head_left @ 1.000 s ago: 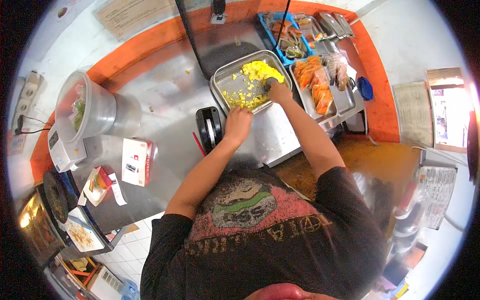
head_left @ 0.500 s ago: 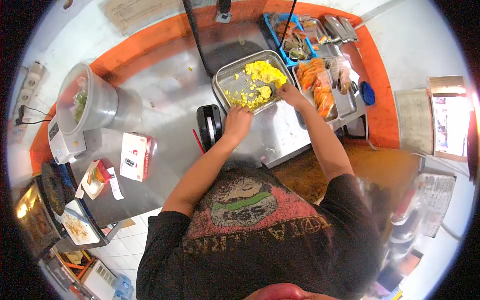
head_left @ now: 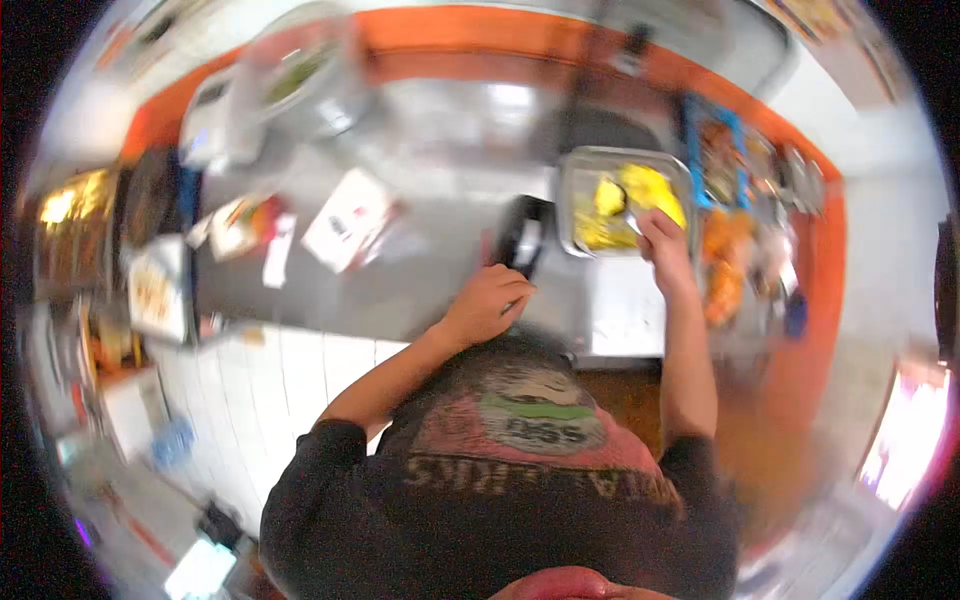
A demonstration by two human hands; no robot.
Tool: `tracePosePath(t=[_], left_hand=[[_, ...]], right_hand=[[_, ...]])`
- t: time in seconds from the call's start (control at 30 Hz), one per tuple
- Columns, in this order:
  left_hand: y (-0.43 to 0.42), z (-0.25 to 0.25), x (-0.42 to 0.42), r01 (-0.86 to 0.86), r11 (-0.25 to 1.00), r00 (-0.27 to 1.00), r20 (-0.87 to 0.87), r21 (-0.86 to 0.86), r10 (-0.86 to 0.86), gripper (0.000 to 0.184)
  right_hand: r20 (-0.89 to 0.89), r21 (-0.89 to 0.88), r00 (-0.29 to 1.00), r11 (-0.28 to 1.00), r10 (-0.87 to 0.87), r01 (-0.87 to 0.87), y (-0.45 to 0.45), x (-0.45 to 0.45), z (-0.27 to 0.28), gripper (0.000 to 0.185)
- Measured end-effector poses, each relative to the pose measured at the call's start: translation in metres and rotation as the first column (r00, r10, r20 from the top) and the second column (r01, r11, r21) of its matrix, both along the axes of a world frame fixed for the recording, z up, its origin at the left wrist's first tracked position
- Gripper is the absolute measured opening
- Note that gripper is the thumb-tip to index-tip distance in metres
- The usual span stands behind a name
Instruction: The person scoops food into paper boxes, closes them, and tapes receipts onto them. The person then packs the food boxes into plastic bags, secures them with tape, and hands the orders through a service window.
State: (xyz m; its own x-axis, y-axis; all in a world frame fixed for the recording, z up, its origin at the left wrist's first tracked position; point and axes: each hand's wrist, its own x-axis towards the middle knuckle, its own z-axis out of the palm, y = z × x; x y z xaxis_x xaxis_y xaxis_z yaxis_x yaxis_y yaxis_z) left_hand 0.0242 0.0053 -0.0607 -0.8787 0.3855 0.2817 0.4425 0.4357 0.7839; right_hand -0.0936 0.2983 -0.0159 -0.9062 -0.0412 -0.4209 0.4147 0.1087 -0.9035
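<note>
A metal tray (head_left: 575,225) holds crumbly yellow food (head_left: 652,192) that looks like scrambled egg. My right hand (head_left: 662,235) is over the tray's near right part, its fingers closed round the handle of a spoon (head_left: 632,220). A yellow lump sits by the spoon's dark end. To the left, my left hand (head_left: 490,305) is off the tray, fingers curled, close to my shirt at the table's near edge. Whatever is between those fingers is too small and blurred to name. Just beyond it lies a black device (head_left: 525,235) with a white strip.
Blue basket (head_left: 742,160) and orange-filled packets (head_left: 727,265) lie right of the tray. On the left of the steel table (head_left: 430,230) are a red-and-white box (head_left: 347,220), a paper food tray (head_left: 235,228) and a large clear tub (head_left: 300,85). Motion blurs the view.
My left hand has let go of the tray's near edge and drawn back toward my body. The view has swung, shifting the table's contents. My right hand stays at the tray.
</note>
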Motion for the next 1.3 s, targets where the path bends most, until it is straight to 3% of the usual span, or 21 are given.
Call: tracePosePath(t=[0.07, 0.1, 0.13, 0.23, 0.27, 0.33, 0.37, 0.43, 0.47, 0.6, 0.63, 0.7, 0.8, 0.93, 1.03, 1.1, 1.13, 1.2, 1.23, 1.27, 1.3], left_hand=[[-0.044, 0.005, 0.024, -0.205, 0.979, 0.975, 0.083, -0.021, 0.206, 0.018], [-0.065, -0.002, 0.034, -0.331, 0.943, 0.943, -0.049, -0.026, 0.329, 0.018], [-0.09, -0.006, 0.046, -0.391, 0.919, 0.92, -0.05, -0.047, 0.388, 0.018], [-0.167, -0.009, 0.081, -0.78, 0.624, 0.625, -0.096, -0.043, 0.775, 0.016], [-0.197, -0.007, 0.093, -0.85, 0.524, 0.527, -0.133, -0.059, 0.839, 0.015], [-0.25, -0.003, 0.116, -0.948, 0.314, 0.315, 0.011, 0.054, 0.949, 0.012], [-0.275, -0.004, 0.126, -0.946, 0.321, 0.322, 0.013, 0.055, 0.947, 0.012], [-0.331, -0.005, 0.139, -0.968, 0.21, 0.219, 0.055, 0.137, 0.974, 0.011], [-0.361, -0.003, 0.144, -0.964, 0.219, 0.229, 0.054, 0.148, 0.972, 0.011], [-0.446, 0.018, 0.174, -0.955, 0.296, 0.297, -0.113, -0.024, 0.948, 0.011], [-0.463, 0.025, 0.177, -0.958, 0.286, 0.281, -0.13, 0.022, 0.951, 0.011], [-0.488, 0.041, 0.181, -0.964, 0.262, 0.254, -0.133, 0.051, 0.958, 0.011], [-0.514, 0.03, 0.185, -0.973, 0.205, 0.2, -0.057, 0.108, 0.978, 0.012], [-0.524, 0.005, 0.179, -0.959, 0.27, 0.273, 0.025, 0.09, 0.962, 0.012], [-0.528, -0.008, 0.16, -0.941, 0.334, 0.335, 0.028, 0.056, 0.942, 0.015], [-0.537, -0.027, 0.148, -0.914, 0.405, 0.404, -0.076, -0.007, 0.911, 0.02], [-0.552, -0.045, 0.141, -0.888, 0.459, 0.456, -0.176, -0.026, 0.872, 0.023], [-0.549, -0.021, 0.123, -0.904, 0.427, 0.426, -0.118, -0.017, 0.897, 0.031], [-0.561, -0.027, 0.113, -0.902, 0.424, 0.431, -0.142, -0.076, 0.891, 0.037], [-0.559, -0.014, 0.103, -0.886, 0.464, 0.452, -0.202, 0.011, 0.869, 0.043], [-0.569, -0.016, 0.093, -0.885, 0.465, 0.451, -0.243, 0.004, 0.859, 0.046]], right_hand=[[0.032, -0.07, 0.987, 0.986, 0.155, -0.153, -0.051, 0.001, 0.009, 0.015], [0.04, -0.094, 0.971, 0.969, 0.235, -0.23, -0.082, 0.001, 0.01, 0.015], [0.072, -0.154, 0.956, 0.95, 0.285, -0.272, -0.114, 0.005, 0.011, 0.015], [0.17, -0.228, 0.89, 0.896, 0.422, -0.381, -0.215, 0.03, 0.027, 0.011], [0.196, -0.288, 0.836, 0.845, 0.513, -0.451, -0.246, 0.036, 0.026, 0.011], [0.24, -0.278, 0.774, 0.806, 0.586, -0.523, -0.316, 0.053, 0.025, 0.013], [0.225, -0.266, 0.771, 0.799, 0.596, -0.54, -0.351, 0.062, 0.02, 0.013], [0.192, -0.226, 0.79, 0.809, 0.583, -0.542, -0.426, 0.078, 0.008, 0.014], [0.174, -0.198, 0.808, 0.824, 0.563, -0.531, -0.465, 0.084, 0.002, 0.015], [-0.331, 0.263, 0.778, 0.844, 0.534, -0.467, -0.604, 0.089, -0.067, 0.023], [-0.334, 0.267, 0.775, 0.843, 0.536, -0.468, -0.626, 0.095, -0.069, 0.023], [-0.249, 0.597, 0.729, 0.694, 0.637, -0.403, -0.663, 0.099, -0.07, 0.021], [-0.218, 0.628, 0.689, 0.64, 0.691, -0.443, -0.681, 0.101, -0.087, 0.018], [-0.292, 0.626, 0.737, 0.704, 0.61, -0.335, -0.677, 0.103, -0.079, 0.017], [-0.359, 0.495, 0.79, 0.819, 0.496, -0.29, -0.651, 0.093, -0.086, 0.015], [-0.444, 0.105, 0.838, 0.947, 0.317, -0.302, -0.618, 0.084, -0.104, 0.014], [-0.452, 0.129, 0.851, 0.963, 0.27, -0.237, -0.595, 0.083, -0.089, 0.014], [0.044, -0.321, 0.998, 0.947, 0.05, -0.033, -0.529, 0.088, -0.029, 0.013], [0.047, -0.381, 0.997, 0.922, -0.061, 0.074, -0.494, 0.085, -0.015, 0.009], [0.02, -0.346, 0.989, 0.926, -0.15, 0.147, -0.454, 0.083, -0.009, 0.009], [-0.032, -0.337, 0.931, 0.881, -0.364, 0.332, -0.416, 0.079, -0.009, 0.008]])
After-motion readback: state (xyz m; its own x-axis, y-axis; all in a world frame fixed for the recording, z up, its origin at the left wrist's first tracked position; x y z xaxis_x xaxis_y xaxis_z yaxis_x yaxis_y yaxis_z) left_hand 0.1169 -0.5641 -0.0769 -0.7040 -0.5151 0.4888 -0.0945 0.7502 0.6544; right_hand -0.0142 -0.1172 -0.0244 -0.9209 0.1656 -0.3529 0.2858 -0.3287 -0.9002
